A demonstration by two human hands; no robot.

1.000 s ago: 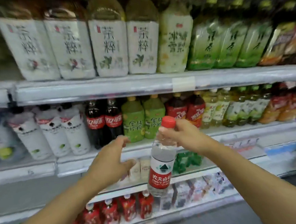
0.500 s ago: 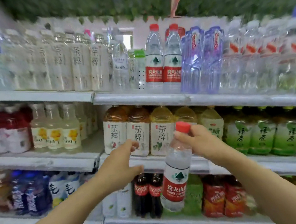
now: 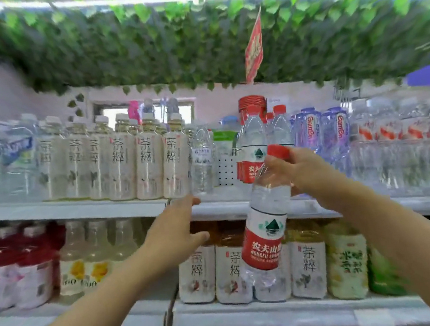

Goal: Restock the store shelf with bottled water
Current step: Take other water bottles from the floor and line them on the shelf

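Held bottle (image 3: pixel 266 234) before shelf (image 3: pixel 81 210)

Water bottle (image 3: pixel 268 226): clear glossy plastic, ribbed; smooth red cap (image 3: pixel 277 151); glossy red-and-white film label. Shelf edge (image 3: pixel 80 207): smooth white, satin sheen, looks like painted metal. Tea bottles (image 3: pixel 147 159): plastic, matt cream wraps. Overhead leaves (image 3: pixel 169 42): plastic-looking, slight gloss.
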